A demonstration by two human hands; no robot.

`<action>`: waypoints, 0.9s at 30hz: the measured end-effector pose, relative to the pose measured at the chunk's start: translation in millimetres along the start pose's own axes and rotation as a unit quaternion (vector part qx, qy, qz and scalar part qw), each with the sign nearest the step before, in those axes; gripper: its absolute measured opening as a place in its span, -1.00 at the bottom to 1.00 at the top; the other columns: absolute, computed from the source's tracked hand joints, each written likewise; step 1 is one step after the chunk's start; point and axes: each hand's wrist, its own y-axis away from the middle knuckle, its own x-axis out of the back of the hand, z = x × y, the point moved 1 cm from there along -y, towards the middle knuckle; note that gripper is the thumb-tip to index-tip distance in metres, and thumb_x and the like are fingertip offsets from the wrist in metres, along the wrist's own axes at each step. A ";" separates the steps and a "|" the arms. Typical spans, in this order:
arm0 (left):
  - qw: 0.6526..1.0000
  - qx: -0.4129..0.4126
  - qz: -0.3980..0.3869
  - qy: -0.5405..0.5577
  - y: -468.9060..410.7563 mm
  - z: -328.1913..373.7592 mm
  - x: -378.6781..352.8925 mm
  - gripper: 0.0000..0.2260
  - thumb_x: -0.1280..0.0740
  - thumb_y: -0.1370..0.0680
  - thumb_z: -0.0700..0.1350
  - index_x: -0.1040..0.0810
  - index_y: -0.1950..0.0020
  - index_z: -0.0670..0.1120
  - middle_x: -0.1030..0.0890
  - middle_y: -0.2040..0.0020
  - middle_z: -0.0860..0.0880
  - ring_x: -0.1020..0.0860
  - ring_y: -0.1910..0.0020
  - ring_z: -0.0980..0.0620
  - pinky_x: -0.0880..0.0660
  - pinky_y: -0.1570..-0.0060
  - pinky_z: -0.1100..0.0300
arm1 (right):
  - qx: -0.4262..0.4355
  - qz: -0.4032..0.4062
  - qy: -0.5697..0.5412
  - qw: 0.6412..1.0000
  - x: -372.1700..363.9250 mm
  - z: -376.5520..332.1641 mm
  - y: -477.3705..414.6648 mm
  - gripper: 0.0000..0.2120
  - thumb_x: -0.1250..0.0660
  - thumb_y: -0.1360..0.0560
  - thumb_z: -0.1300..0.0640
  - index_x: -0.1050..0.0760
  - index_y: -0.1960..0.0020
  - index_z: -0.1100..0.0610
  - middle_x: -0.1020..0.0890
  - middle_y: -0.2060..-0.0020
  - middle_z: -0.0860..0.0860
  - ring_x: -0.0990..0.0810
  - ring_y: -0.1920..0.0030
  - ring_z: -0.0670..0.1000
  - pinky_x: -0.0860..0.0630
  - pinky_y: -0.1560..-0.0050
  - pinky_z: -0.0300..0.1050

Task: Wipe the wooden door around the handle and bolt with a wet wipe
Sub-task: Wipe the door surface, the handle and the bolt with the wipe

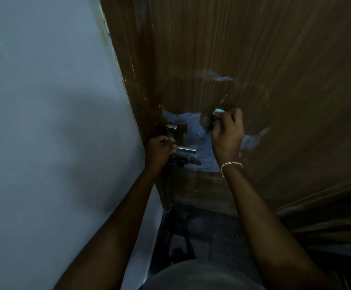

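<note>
**Wipe held to the door above the handle**

The metal lever handle lay crosswise on the wooden door. Its long axis ran level from the door's left edge, and its free end pointed right, toward the door's middle. Just beneath it the dark bolt lay along the same line.

The left hand reached up with the arm nearly straight and was clenched round the handle at the end nearest the door's edge, knuckles toward the grey wall.

The right hand was raised higher, back toward the camera and wrist bent, with a bracelet on the wrist. Its curled fingers grasped the wet wipe, which was bunched into a small wad against the wood, above and to the right of the handle's free end. The wad's own axis could not be told.

Pale damp patches lay on the door between the two hands.
</note>
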 end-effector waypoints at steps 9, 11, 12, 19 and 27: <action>1.000 -0.002 0.002 -0.019 1.8 -2.3 -1.6 -0.84 -0.33 -0.59 -0.14 -0.60 0.18 -0.07 -0.69 0.23 -0.05 -0.65 0.29 0.08 -0.51 0.29 0.28 | -0.045 -0.011 -0.001 0.999 16.1 -4.9 3.3 -0.92 -0.32 -0.49 0.35 -0.58 0.09 0.24 -0.52 0.06 0.10 -0.50 0.12 -0.06 -0.33 0.07 -0.53; 1.000 -0.001 0.001 -0.019 2.8 -2.9 -1.2 -0.85 -0.32 -0.60 -0.14 -0.60 0.15 -0.10 -0.69 0.23 -0.05 -0.65 0.32 0.12 -0.49 0.35 0.35 | -0.017 0.075 -0.033 0.997 21.6 -18.1 -25.2 -0.92 -0.30 -0.50 0.31 -0.55 0.11 0.19 -0.50 0.07 0.03 -0.45 0.12 -0.18 -0.35 0.06 -0.54; 1.000 -0.001 0.001 -0.019 3.6 -2.8 -1.8 -0.85 -0.32 -0.60 -0.15 -0.60 0.15 -0.11 -0.69 0.23 -0.04 -0.65 0.32 0.13 -0.49 0.36 0.36 | -0.004 0.093 -0.039 0.995 19.9 -25.3 -34.7 -0.92 -0.30 -0.50 0.30 -0.55 0.09 0.18 -0.51 0.06 0.03 -0.47 0.11 -0.16 -0.40 0.05 -0.48; 1.000 -0.003 -0.002 -0.011 6.9 -2.2 -1.9 -0.82 -0.31 -0.59 -0.18 -0.59 0.20 -0.06 -0.68 0.28 -0.02 -0.64 0.37 0.15 -0.50 0.37 0.37 | -0.016 -0.092 0.040 0.995 6.8 -18.2 7.9 -0.87 -0.30 -0.49 0.40 -0.60 0.03 0.30 -0.55 -0.05 0.18 -0.58 0.06 0.13 -0.53 -0.01 -0.15; 1.000 0.004 -0.006 -0.014 12.1 -2.8 -2.3 -0.85 -0.30 -0.59 -0.19 -0.59 0.15 -0.07 -0.67 0.24 -0.05 -0.63 0.32 0.10 -0.49 0.37 0.38 | 0.066 -0.009 0.037 0.997 -12.4 -44.2 -20.4 -0.86 -0.33 -0.48 0.36 -0.56 0.04 0.17 -0.57 0.08 0.09 -0.55 0.14 0.06 -0.52 0.14 -0.13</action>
